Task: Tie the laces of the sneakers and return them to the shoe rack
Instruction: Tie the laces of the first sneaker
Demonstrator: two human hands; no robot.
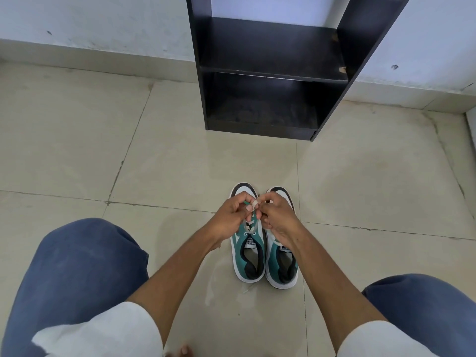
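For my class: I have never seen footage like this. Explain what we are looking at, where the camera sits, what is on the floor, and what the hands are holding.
There is no machine here. One wide-angle camera worn on a person's head looks forward and down, so you see their own arms and their knees in blue trousers. On the tiled floor a pair of teal and white sneakers stands side by side, toes pointing away. The left hand and right hand meet over the left sneaker, pinching its white lace between the fingers. The right sneaker is partly covered by the right wrist, so its laces cannot be judged. Beyond them, against the wall, stands a black shoe rack, its visible shelves bare.
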